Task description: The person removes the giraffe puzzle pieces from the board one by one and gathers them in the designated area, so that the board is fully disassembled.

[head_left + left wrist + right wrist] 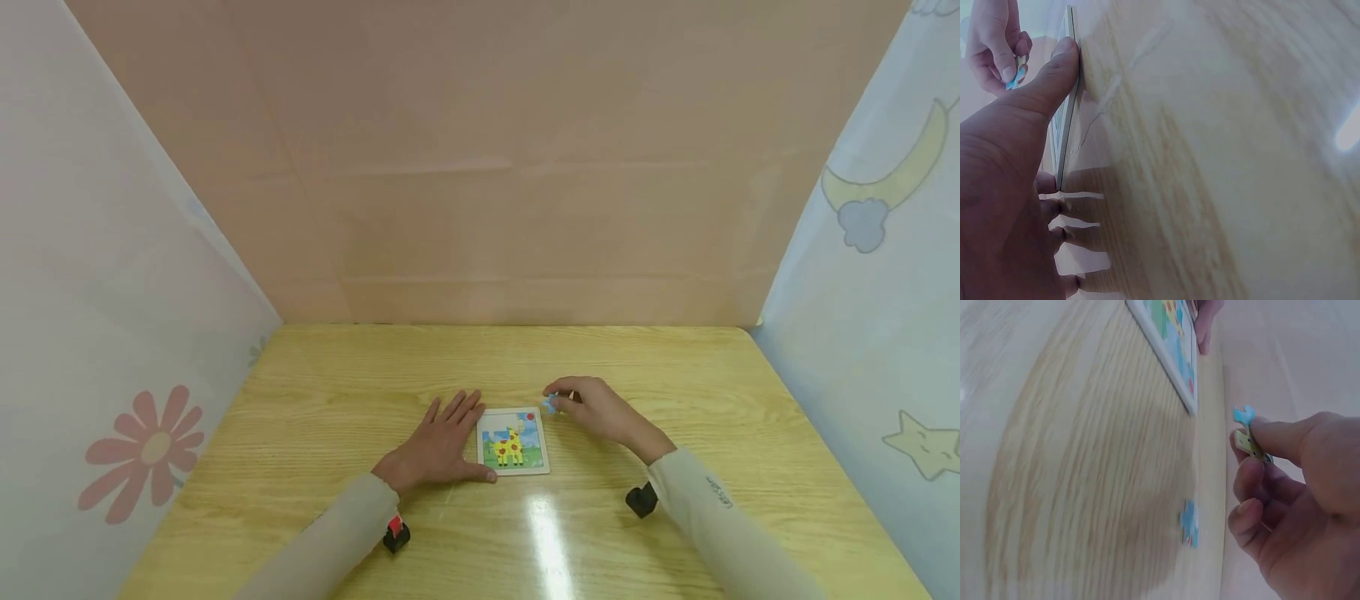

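A small square jigsaw puzzle (pixel 512 451) with a yellow giraffe lies on the table in its pale frame, with bare patches at its upper left and near the giraffe's head. My left hand (pixel 442 442) is spread flat along the left side of the frame, the thumb (pixel 1060 69) at its near edge. Above and right of the frame, my right hand (pixel 600 410) pinches a blue and yellow jigsaw piece (pixel 1246 434) between thumb and fingers. A second blue jigsaw piece (pixel 1189 524) lies on the table below the right hand in the right wrist view.
The wooden table (pixel 360 358) meets a plain tan backdrop (pixel 487 208) at its far edge. Printed side panels stand at left, with a flower (pixel 150 450), and right, with a moon (pixel 900 179). Black wrist devices sit under both sleeves.
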### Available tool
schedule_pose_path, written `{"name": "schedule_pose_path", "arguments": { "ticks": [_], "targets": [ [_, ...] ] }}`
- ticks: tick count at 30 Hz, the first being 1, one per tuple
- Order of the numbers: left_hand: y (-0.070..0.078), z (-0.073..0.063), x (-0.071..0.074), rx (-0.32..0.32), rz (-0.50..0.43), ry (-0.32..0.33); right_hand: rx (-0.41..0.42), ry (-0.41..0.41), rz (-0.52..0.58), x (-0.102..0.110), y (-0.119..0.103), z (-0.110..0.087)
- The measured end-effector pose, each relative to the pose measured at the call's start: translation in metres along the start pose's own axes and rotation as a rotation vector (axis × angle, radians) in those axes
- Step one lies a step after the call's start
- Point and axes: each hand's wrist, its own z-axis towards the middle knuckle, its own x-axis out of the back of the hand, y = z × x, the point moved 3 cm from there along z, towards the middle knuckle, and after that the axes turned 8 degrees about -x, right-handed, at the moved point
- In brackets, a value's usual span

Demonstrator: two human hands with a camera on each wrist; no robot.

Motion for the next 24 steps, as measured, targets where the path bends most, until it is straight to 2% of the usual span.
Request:
{"name": "schedule_pose_path", "arguments": {
  "ticks": [11,17,24],
  "targets": [
    [0.001,0.0,0.0,-0.014,-0.03,0.0,-0.086,0.131,-0.016,0.024,0.031,-0.013],
    [0.001,0.0,0.001,-0.005,-0.028,-0.001,-0.116,0.153,-0.028,0.038,0.042,-0.019],
    [-0.001,0.0,0.001,-0.004,-0.028,0.004,-0.127,0.151,-0.036,0.041,0.06,-0.019]
  ]
}}
